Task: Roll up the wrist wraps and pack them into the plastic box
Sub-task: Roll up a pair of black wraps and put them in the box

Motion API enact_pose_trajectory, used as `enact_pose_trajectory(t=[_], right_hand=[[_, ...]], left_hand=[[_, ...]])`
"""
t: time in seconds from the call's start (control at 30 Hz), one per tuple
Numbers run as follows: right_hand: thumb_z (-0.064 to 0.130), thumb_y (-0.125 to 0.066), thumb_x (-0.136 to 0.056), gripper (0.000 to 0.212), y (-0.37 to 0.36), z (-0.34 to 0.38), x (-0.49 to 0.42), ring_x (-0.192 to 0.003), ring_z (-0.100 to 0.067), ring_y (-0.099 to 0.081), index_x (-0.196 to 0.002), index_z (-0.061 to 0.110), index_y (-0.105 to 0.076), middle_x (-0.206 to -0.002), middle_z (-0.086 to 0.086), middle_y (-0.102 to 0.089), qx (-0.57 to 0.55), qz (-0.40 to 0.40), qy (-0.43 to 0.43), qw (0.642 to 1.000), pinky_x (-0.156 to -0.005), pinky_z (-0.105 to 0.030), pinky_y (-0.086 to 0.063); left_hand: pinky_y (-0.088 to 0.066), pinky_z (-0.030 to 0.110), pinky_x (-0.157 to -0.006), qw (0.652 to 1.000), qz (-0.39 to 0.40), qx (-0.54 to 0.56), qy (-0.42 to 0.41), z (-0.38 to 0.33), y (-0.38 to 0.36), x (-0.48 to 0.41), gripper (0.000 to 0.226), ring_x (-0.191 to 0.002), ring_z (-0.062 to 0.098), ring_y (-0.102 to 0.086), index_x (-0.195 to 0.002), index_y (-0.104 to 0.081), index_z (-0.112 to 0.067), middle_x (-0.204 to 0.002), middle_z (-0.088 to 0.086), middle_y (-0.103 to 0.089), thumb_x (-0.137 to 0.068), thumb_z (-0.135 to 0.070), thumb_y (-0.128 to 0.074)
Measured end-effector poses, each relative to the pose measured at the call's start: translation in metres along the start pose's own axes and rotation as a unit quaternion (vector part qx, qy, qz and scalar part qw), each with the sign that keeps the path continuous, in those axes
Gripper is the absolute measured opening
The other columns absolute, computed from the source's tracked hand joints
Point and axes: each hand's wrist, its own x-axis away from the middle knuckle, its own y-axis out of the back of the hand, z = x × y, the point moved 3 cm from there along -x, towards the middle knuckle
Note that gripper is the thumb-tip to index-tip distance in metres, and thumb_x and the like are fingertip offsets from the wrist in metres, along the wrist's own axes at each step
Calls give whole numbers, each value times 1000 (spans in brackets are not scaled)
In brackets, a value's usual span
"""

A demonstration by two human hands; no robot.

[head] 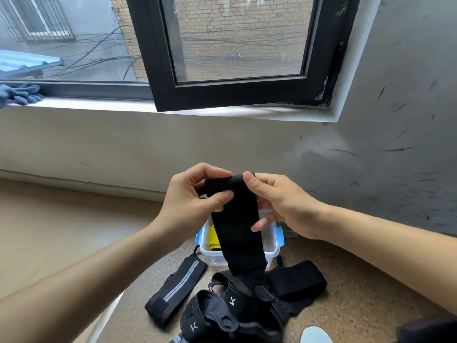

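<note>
Early going, I judge: loose wraps (237,308) lie heaped on the floor, the plastic box (212,258) beyond shows only something yellow, and above it left hand (195,194) and right hand (284,204) pinch the top of one hanging wrap (235,219), barely rolled.

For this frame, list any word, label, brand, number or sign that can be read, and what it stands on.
"K", a white stylised mark: on a black wrap in the floor pile.
"K", same mark: on another wrap nearer the camera.
Held wrist wrap, plastic box: no text visible.
</note>
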Motion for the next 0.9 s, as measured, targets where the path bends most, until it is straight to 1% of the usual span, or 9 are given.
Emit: enact_pose_trajectory(t=[0.1, 0.27, 0.4, 0.47, 0.53, 0.6, 0.7, 0.77, 0.9], right_hand=[[46, -55, -99, 40, -1, 2, 1, -98, -27, -75, -121, 14, -69, -112, -9, -74, -13, -13, 9, 1000, -50, -30, -60], [44, -58, -99, 39, -1, 3, 1, -95, -28, -74, -115, 11, -69, -112, -15, -72, 7, -28, 10, 1000, -45, -26, -56], [31, -64, -98, 29, 4, 3, -3, -79, -31, -64, -112, 5, -67, -93, -16, -66, 16, -38, 43, 998, -42, -24, -52], [27, -66, -97, 23, 7, 2, -4, -79, -39, -56, -109, 7, -68, -89, -16, -66, 13, -41, 59, 997, -41, -24, -51], [21, -67, -96, 18, 9, 2, -3, -82, -41, -58, -110, 9, -67, -91, -21, -68, 10, -40, 72, 997, -42, -24, -51], [13, -67, -96, 17, 12, 3, -1, -84, -33, -64, -112, 10, -68, -97, -26, -70, 10, -40, 80, 996, -44, -24, -52], [5, -67, -95, 22, 13, 2, 0, -82, -23, -68, -117, 9, -68, -91, -15, -72, 4, -25, 92, 995, -48, -25, -55], [1, -67, -94, 26, 12, 1, 0, -85, -23, -71, -120, 8, -68, -93, -11, -73, 2, -14, 98, 995, -50, -26, -57], [-6, -69, -90, 34, 12, 1, -2, -96, -29, -73, -119, 12, -70, -105, -14, -74, 12, -11, 96, 995, -53, -28, -59]], left_hand=[[-55, 22, -61, 1000, 3, 2, -4, 3, 1, 0, 29, -81, 7, -70, -99, -72, -16, -90, -4, -75, -82, 7, -78], [-54, 23, -56, 1000, 9, -13, -8, 5, -2, 1, 27, -78, 7, -68, -98, -69, -15, -88, -5, -72, -85, 7, -76], [-51, 24, -52, 999, 25, -20, 10, 7, -3, 1, 33, -76, 7, -67, -107, -66, -21, -97, -2, -69, -88, 5, -74], [-51, 25, -50, 997, 37, -7, 62, 10, -2, 0, 37, -71, 9, -69, -115, -65, -24, -98, 2, -70, -87, -3, -78], [-53, 28, -51, 990, 65, 5, 125, 14, -1, 0, 33, -70, 15, -70, -119, -66, -23, -96, 6, -72, -90, -14, -77], [-55, 29, -55, 982, 88, 31, 167, 15, -2, 1, 27, -74, 21, -71, -119, -68, -20, -93, 8, -72, -93, -26, -71], [-57, 27, -57, 976, 85, 72, 187, 13, -4, 0, 38, -78, 21, -71, -116, -71, -18, -93, 8, -70, -86, -41, -69], [-57, 26, -57, 978, 73, 69, 180, 14, -4, 0, 35, -79, 19, -71, -114, -72, -19, -97, 9, -70, -85, -39, -71], [-55, 24, -55, 986, 50, 58, 146, 19, -2, -1, 21, -77, 15, -68, -113, -72, -18, -98, 10, -68, -92, -16, -74]])
